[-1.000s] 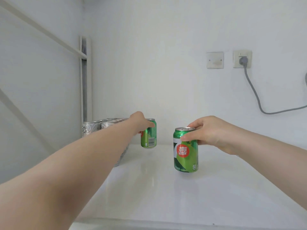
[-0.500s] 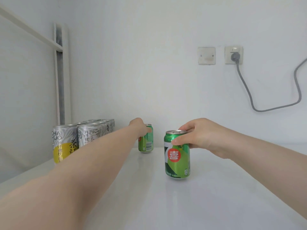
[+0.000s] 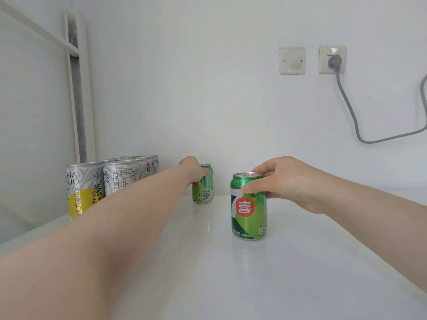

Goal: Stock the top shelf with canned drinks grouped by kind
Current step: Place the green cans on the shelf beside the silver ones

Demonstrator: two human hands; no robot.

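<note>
As before, both green cans (image 3: 249, 206) gripped

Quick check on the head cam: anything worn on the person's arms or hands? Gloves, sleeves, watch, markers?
Nothing worn that shows. The left hand and right hand are bare: no gloves, and no rings visible. Both forearms are bare as far as the frame shows them, with no sleeve edge, watch, band, tracking marker or cable in view. The upper arms lie outside the picture, so any short sleeve there cannot be told.

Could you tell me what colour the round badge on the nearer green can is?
Red-orange with a white character, on the nearer green can; head view.
</note>
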